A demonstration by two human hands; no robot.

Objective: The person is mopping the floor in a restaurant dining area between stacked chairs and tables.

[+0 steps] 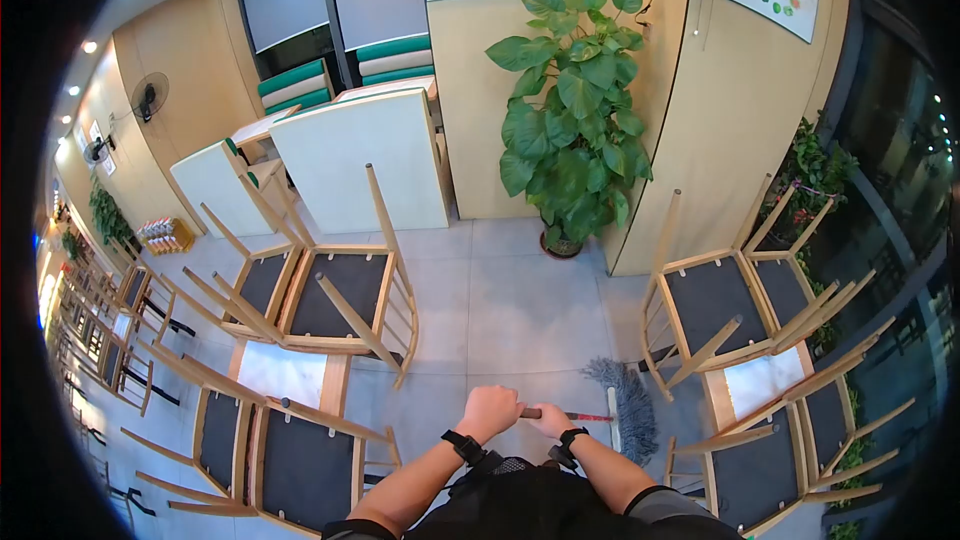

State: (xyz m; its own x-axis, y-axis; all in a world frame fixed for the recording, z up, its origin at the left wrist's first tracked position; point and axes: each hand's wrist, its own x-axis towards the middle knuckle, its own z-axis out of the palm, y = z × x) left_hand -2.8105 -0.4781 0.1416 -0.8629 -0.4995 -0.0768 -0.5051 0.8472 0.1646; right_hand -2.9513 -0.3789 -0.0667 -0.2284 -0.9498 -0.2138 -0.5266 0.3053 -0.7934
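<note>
My left hand (490,413) is closed in a fist round the top end of a mop handle, in front of my body. Beside it, my right hand (550,421) wraps the same handle a little lower down. Between and past the hands, brown and red parts of the shaft show. The mop (637,427) has a white bar and a grey, stringy head, which lies on the tiled floor to the right, close to the legs of an upturned chair. Both wrists wear black bands.
Upturned chairs (338,292) rest on a table (285,375) at left, and more chairs (715,305) on a table (765,380) at right. Ahead stand a potted plant (580,110) and white booth partitions (360,160). Grey floor tiles (515,310) run between the tables.
</note>
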